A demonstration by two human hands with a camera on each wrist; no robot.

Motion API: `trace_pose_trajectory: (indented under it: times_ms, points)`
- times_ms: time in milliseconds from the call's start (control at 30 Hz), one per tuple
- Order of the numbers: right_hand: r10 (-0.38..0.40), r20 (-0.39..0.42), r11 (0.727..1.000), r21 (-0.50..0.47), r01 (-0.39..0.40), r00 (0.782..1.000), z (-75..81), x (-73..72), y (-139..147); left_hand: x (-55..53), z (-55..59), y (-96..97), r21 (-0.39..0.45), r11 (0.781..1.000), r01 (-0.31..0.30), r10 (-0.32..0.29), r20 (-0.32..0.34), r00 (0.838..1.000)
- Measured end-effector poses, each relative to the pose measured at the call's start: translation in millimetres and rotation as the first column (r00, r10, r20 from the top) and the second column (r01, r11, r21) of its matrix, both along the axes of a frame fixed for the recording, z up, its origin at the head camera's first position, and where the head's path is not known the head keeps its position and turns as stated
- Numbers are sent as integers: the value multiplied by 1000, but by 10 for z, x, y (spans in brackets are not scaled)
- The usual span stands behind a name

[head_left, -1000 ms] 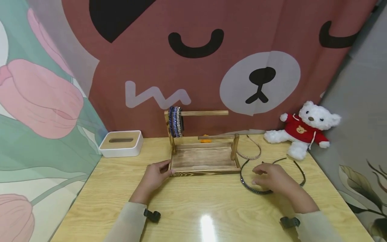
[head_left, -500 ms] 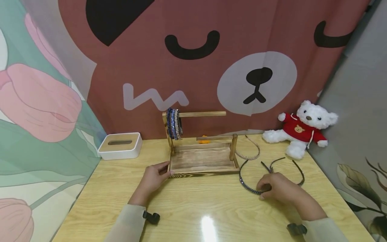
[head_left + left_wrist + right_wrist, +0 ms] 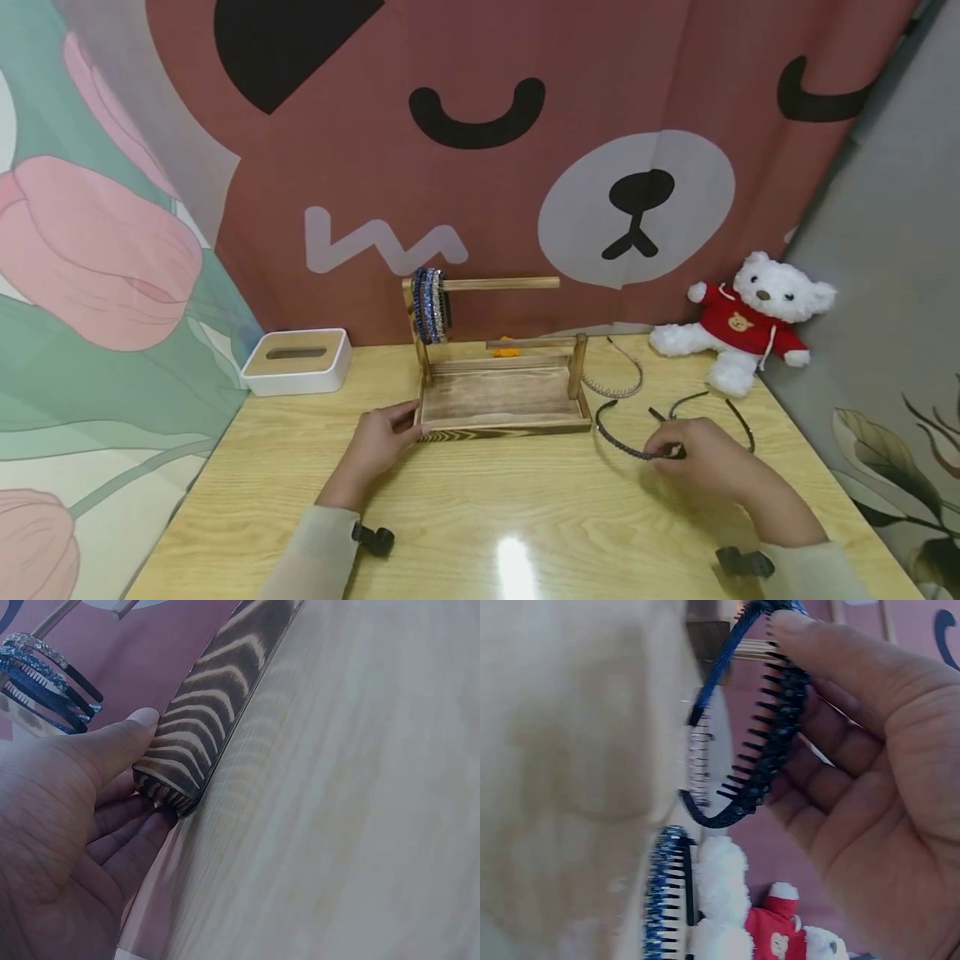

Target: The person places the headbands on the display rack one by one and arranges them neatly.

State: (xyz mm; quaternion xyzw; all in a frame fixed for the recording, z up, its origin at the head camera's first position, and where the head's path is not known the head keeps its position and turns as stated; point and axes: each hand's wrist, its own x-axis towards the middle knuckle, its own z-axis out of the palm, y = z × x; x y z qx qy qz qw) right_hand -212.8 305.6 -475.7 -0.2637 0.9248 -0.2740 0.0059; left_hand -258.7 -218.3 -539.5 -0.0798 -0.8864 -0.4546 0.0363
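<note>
My left hand [image 3: 381, 442] holds the front left corner of a wooden display rack [image 3: 502, 432]. In the left wrist view, the thumb lies on the rack's striped front board [image 3: 202, 727] and the fingers curl round its end. Several beaded headbands [image 3: 429, 307] hang at the left end of the rack's upper bar. With thumb and fingers, my right hand [image 3: 701, 454] pinches a dark toothed headband [image 3: 619, 442], its near side tilted up off the table. Another headband [image 3: 741, 421] lies behind that hand, partly hidden; its blue beads [image 3: 660, 892] show in the right wrist view.
A thin headband [image 3: 618, 392] lies by the rack's right side. A white teddy bear [image 3: 750, 321] in a red top sits at the back right. At the back left stands a tissue box [image 3: 296, 362]. An orange object [image 3: 506, 352] shows behind the rack's lower bar.
My right hand has come down from above the dark headband, taken hold of its curved front and lifted that side a little. The left hand stays at the rack's corner.
</note>
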Motion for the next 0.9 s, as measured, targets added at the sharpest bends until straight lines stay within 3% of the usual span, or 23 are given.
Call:
trace_pose_trajectory:
  times_ms: [133,233,467,567,733,833,900]
  points:
    - [-110,-113,994,-32,107,987,124,-29,-29,-2,-15,-22,-1,1000,4,-4,-6,1000]
    - [-236,-92,970,-88,228,967,164,-65,-46,-5,-27,-27,-5,1000,4,-4,-10,1000]
    - [-442,89,860,-241,450,893,189,-144,-19,-21,-32,-24,-1,1000,4,-4,-8,1000]
    - [-466,174,816,-295,498,867,193,-196,2,-27,-32,-25,-4,1000,0,0,-4,1000]
    - [-431,324,745,-398,535,842,168,-273,-15,-25,-29,-24,-1,1000,2,-2,1,1000]
    - [-317,406,621,-594,511,857,165,-312,-63,-19,-31,-19,7,1000,4,-4,-3,1000]
    - [-198,426,496,-733,465,883,176,-335,-101,-17,-31,-19,9,1000,3,-3,-5,1000]
